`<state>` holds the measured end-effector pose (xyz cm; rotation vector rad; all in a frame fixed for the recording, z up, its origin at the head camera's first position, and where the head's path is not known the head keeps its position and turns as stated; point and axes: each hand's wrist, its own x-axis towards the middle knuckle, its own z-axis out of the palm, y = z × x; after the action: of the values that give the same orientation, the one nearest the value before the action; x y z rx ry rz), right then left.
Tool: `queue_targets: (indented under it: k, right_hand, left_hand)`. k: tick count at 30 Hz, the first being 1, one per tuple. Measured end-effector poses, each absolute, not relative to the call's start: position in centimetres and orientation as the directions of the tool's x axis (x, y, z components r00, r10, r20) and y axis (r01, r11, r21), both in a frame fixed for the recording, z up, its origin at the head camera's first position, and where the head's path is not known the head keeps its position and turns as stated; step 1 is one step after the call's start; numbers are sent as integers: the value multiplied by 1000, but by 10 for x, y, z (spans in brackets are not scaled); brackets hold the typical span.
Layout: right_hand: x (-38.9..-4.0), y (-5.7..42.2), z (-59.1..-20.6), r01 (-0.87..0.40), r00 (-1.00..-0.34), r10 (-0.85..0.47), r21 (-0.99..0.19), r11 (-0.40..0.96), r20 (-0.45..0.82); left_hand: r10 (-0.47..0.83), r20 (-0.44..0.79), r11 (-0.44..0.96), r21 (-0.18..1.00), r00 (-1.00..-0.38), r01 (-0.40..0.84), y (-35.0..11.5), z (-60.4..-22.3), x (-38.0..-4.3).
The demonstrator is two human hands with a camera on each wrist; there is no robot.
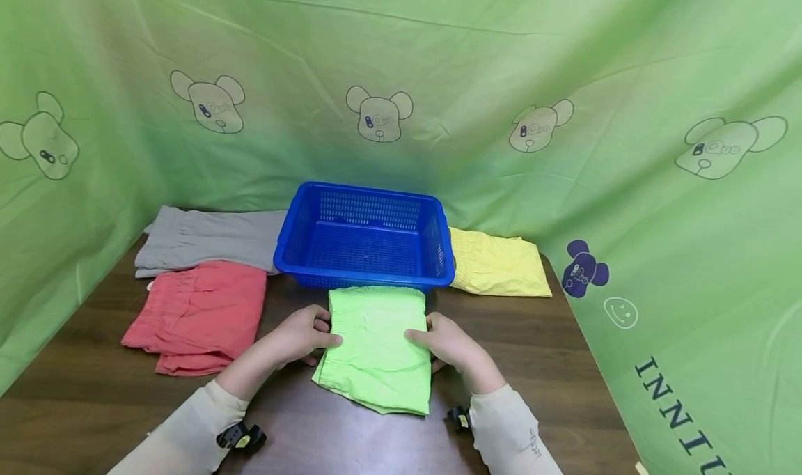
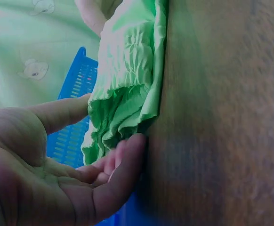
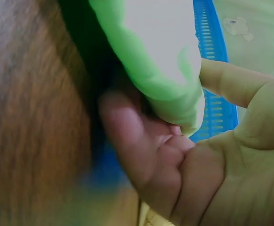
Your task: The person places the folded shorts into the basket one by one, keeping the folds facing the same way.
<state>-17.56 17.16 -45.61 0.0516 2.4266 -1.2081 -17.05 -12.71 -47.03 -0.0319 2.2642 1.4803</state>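
Okay, head view: folded green garment (image 1: 379,363) lies centre on the wood-brown counter (image 1: 539,391), just in front of the blue basket (image 1: 366,278); can't tell if its far edge touches the basket. Left hand (image 1: 301,336) grips its left side, right hand (image 1: 447,339) grips its right side, thumbs on top. Grey garment (image 1: 213,238) sits left of the basket, red garment (image 1: 203,315) in front of the grey one, yellow garment (image 1: 501,265) right of the basket. Green curtain (image 1: 464,43) with bear-head prints behind everything.

Left wrist view: thumb on the upper layer, fingers bent at the bottom edge near the counter. Gathered waistband (image 2: 132,56) and stacked fold layers show at this end. Basket behind.

Right wrist view: thumb on the upper face, fingers curled under a smooth rounded fold; fingertips blurred and dark. Basket and curtain behind.
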Motion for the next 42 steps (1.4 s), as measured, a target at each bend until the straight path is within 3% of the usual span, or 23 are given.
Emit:
queue_targets:
  k: [6, 16, 23, 30, 38, 42]
  right_hand:
    - [-177, 171, -458, 297, -876, -173, -787, 541, -450]
    - [-178, 173, -460, 293, -876, -194, -807, 512, -441]
    - [-177, 173, -457, 304, -871, -190, -800, 517, -454]
    - [-179, 174, -458, 305, -861, -234, -826, 475, -452]
    - [-183, 176, -461, 290, -836, -323, -857, 426, -443]
    - [-185, 176, -463, 288, -828, -348, -866, 408, -440]
  left_hand:
    - [237, -393, 332, 892, -888, -306, -124, -468, -169]
    - [272, -486, 109, 873, -831, -475, -123, -474, -172]
    - [309, -514, 40, 848, -800, -529, -121, -476, -173]
    - [355, -473, 80, 875, -807, -478, -118, -475, -172]
    - [267, -373, 318, 905, -889, -284, -115, -471, -169]
    - [278, -356, 300, 915, -892, -271, -114, -470, -168]
